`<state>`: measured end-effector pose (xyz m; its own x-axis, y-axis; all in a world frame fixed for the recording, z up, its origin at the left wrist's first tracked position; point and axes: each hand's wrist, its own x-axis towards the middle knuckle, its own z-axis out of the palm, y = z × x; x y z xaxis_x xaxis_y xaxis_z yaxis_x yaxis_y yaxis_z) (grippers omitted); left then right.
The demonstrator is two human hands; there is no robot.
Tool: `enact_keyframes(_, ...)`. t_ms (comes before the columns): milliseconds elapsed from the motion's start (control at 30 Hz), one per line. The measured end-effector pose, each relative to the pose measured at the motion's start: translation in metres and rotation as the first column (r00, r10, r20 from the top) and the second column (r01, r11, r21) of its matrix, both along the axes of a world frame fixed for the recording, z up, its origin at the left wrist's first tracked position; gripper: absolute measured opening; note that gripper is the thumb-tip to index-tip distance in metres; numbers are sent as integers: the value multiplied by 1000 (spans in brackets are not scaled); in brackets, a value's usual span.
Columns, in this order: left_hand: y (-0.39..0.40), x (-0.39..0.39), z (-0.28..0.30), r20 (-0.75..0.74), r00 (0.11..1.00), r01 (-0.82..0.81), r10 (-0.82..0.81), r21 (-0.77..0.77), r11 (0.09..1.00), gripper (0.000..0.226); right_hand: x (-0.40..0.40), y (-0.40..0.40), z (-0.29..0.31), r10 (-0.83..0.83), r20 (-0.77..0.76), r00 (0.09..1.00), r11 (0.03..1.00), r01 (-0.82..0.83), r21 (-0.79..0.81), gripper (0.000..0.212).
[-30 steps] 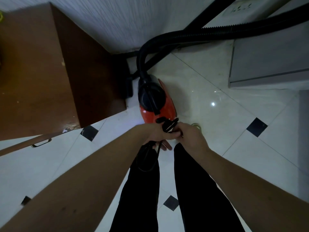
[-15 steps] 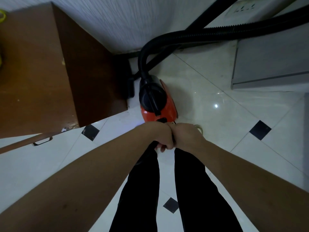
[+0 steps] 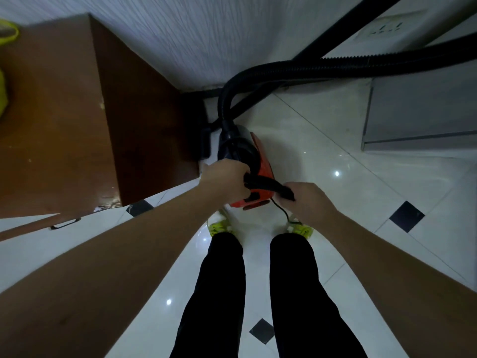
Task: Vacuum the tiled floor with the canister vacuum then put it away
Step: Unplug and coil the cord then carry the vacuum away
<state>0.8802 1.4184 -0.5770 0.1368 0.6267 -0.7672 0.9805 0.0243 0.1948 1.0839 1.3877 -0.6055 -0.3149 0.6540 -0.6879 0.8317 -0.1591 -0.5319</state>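
Legs (image 3: 258, 293) in black trousers stand nearest, below both hands, ending in 2 yellow-green shoes (image 3: 300, 229) on the white tiled floor (image 3: 361, 192) with its small black diamond insets. Just above the shoes, the left hand (image 3: 227, 182) curls around one end of a bundled black power cord (image 3: 265, 183), while the right hand (image 3: 309, 200) grips the other end, fingers wrapped around it; the 2 hands are apart, with the bundle stretched between them. A thin loose strand of cord hangs below the right hand toward the right shoe. Directly beyond and under the hands sits the red and black canister vacuum (image 3: 258, 171) on the floor, partly covered by the left hand. From its far end a black ribbed hose (image 3: 335, 68) arches up and runs away past the right hand's side. Left of the left hand stands a brown wooden cabinet (image 3: 64, 125). Beyond the right hand lies a grey unit (image 3: 426, 117) against the floor, and farthest off rises a pale textured wall (image 3: 180, 34).
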Motion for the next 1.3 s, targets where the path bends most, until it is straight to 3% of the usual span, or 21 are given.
enact_keyframes(67, 6, -5, 0, 75, 997, 16, -10, -71, 997, 5, -2, 11, -1, 69, 23, 997, 998, -69, -13, 23)
enact_keyframes(133, 7, -8, -1, 98, 993, 74, -63, -112, 991, 9, -8, 23, -4, 255, 153, 955, 958, -271, 95, 11)
enact_keyframes(200, 7, -6, -3, 100, 991, 102, -90, -121, 987, 18, -25, 32, -3, 346, 185, 920, 897, -382, 223, 30)
enact_keyframes(300, 11, 5, -7, 81, 980, 191, -184, -87, 978, 28, -55, 34, 0, 356, 70, 932, 892, -362, 271, 45)
enact_keyframes(467, 26, -3, -10, 146, 975, 179, -166, -81, 981, 21, -58, 36, -15, 371, 84, 925, 918, -379, 120, 35)
enact_keyframes(533, 31, -15, -10, 221, 974, 68, -46, -90, 994, 39, -53, 40, -24, 294, 19, 955, 955, -295, 39, 38)
enact_keyframes(633, 41, -36, -14, 271, 934, -203, 235, -141, 969, 74, -43, 44, -36, 36, -37, 999, 998, -38, -51, 39)
enact_keyframes(667, 43, -41, -19, 251, 914, -288, 318, -147, 946, 72, -40, 44, -41, -30, -35, 999, 998, 27, -61, 38)
enact_keyframes(767, 42, -53, -44, 157, 864, -473, 479, -76, 878, 32, -38, 43, -60, -52, -1, 999, 995, 51, -81, 34)
enact_keyframes(800, 39, -55, -52, 151, 815, -553, 560, -88, 829, 26, -39, 43, -68, -52, 8, 999, 994, 52, -97, 32)
enact_keyframes(900, 29, -53, -76, 164, 557, -777, 815, -243, 580, 28, -45, 44, -94, -82, 40, 996, 980, 88, -180, 16)
enact_keyframes(967, 23, -52, -96, 147, 479, -820, 865, -277, 501, 31, -47, 47, -111, -74, 82, 994, 970, 90, -227, 24)
enact_keyframes(1167, 7, -47, -139, 201, 618, -729, 760, -217, 650, 42, -59, 58, -155, 170, 167, 971, 892, -80, -444, 27)
enact_keyframes(1300, 12, -50, -154, 279, 672, -684, 687, -122, 719, 48, -64, 74, -166, 358, 227, 906, 846, -212, -489, 32)
